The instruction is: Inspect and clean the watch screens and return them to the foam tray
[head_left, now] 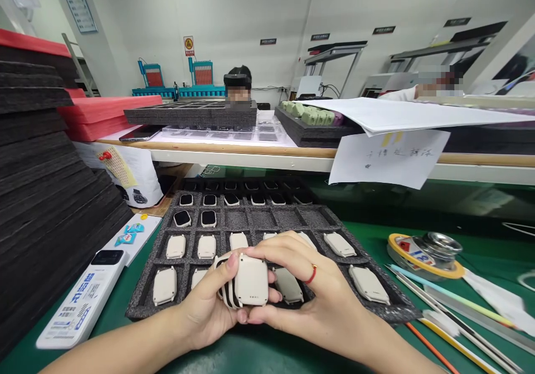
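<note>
A stack of cream watch cases (252, 281) is held over the front of a black foam tray (140, 301). Wrapped round the stack's left side and underside is my left hand (209, 310), its thumb on the upper edge. My right hand (311, 285), with a red ring on one finger, closes on the stack's right and top, fingertips touching the front case. Cream cases (164, 286) lie face down in the tray's two front rows, and a grey-green case (288, 285) sits partly behind my right hand. Cases with dark screens (208, 218) lie farther back.
Tall black foam stacks (37, 195) stand left, beside a white box (83, 301). On the right are a tape roll (418, 260), pens and sticks (460, 312). A shelf edge (251, 156) crosses behind the tray. A person (238, 87) is beyond it.
</note>
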{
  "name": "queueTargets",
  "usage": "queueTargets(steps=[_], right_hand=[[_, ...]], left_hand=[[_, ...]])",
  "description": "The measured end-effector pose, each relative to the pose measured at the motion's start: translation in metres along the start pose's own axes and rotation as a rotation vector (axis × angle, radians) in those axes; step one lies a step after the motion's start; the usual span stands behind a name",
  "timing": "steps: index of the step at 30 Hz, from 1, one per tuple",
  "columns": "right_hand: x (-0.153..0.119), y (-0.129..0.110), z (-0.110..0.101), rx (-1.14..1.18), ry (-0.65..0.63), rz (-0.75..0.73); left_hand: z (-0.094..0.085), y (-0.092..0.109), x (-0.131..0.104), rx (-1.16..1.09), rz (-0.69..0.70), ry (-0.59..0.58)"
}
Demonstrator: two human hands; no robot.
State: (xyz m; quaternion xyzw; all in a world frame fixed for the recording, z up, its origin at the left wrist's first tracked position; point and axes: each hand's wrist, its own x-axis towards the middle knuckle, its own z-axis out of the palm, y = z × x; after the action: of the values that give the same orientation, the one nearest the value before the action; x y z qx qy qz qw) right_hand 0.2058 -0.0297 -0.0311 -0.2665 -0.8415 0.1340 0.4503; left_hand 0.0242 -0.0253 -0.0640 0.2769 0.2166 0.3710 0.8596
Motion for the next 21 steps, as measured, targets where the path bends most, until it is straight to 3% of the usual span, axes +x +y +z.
queueTargets(steps=[8,13,17,19,21], right_hand=[[-0.002,0.0,-0.001,-0.031,-0.006,-0.042],[-0.001,0.003,-0.012,-0.131,-0.014,-0.073],[0.006,0.028,-0.038,-0.27,0.042,0.163],[0.006,0.053,-0.054,-0.394,0.068,0.336],[0.002,0.082,-0.069,-0.458,0.055,0.413]], left_hand=[[0.0,0.0,0.0,-0.007,-0.022,-0.019],[0.005,-0.001,0.002,-0.007,-0.044,0.147],[0.009,0.001,0.001,0.009,-0.046,0.274],[0.009,0.003,0.0,0.02,-0.071,0.25],[0.006,0.004,-0.001,0.013,-0.068,0.18]])
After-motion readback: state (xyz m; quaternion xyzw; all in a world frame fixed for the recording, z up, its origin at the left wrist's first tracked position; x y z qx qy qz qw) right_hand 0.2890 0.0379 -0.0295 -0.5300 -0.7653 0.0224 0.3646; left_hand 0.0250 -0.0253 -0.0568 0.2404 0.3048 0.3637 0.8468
